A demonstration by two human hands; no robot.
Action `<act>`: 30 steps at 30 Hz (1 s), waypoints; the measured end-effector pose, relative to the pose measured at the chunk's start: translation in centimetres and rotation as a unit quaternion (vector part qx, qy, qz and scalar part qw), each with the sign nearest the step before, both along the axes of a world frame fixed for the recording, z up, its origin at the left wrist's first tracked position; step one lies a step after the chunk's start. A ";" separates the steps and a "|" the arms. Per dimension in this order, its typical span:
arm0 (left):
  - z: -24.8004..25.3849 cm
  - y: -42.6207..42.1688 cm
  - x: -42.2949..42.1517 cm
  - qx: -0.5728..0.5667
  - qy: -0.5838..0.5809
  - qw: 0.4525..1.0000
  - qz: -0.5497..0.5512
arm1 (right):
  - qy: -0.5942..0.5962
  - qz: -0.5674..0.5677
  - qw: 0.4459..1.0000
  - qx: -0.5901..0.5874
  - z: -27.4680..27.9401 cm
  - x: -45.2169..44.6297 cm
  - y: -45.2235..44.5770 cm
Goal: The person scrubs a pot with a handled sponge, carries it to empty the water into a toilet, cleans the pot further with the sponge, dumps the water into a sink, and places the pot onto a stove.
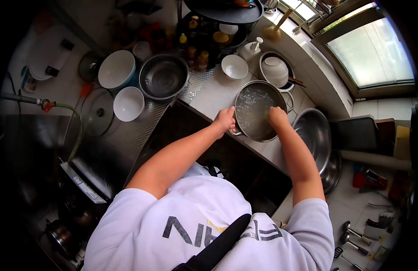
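Observation:
A metal pot (258,139) with loop handles stands on the tiled counter, holding cloudy water with pale bits in it. My left hand (224,121) is closed on the pot's near left edge, by one handle. Over the pot's right side, my right hand (277,117) reaches in with curled fingers; their tips are hidden, and so is anything they hold. Just beyond the pot are a small white bowl (234,67) and a dark-rimmed pan with an upturned white bowl (275,72) in it. A large steel basin (313,135) leans to the right of my right forearm.
To the left, a wide metal pan (163,77), a larger bowl (117,69), a white bowl (129,104) and a glass lid (98,111) sit on the metal surface. A pump bottle (251,49) stands near the window. Ladles (353,231) and other utensils hang at lower right.

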State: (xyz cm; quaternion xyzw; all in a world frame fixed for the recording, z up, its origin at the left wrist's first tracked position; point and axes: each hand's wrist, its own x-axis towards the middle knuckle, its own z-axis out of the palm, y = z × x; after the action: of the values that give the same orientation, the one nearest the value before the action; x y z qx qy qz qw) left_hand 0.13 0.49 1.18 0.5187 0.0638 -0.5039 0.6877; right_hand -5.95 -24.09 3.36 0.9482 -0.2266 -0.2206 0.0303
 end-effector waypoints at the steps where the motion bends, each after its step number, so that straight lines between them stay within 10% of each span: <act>1: 0.1 0.0 0.1 0.000 0.001 1.000 -0.003 | -0.031 0.010 0.999 -0.001 -0.3 0.6 0.5; 9: -0.2 -0.2 -0.2 -0.001 0.000 1.000 0.007 | -0.137 0.044 0.981 0.128 -3.1 2.4 6.4; 17: -0.2 -0.1 0.0 -0.019 0.021 1.000 0.008 | 0.203 0.159 0.953 0.162 1.8 -0.3 4.0; 30: 0.5 0.2 0.0 -0.019 0.027 0.999 0.004 | -0.061 0.056 0.989 0.123 -3.5 4.6 3.4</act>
State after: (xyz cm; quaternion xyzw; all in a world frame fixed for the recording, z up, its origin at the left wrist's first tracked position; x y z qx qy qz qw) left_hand 0.12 0.67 1.64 0.4918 0.0747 -0.5163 0.6971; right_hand -1.34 -20.68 -0.15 0.9675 -0.1463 -0.1867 -0.0878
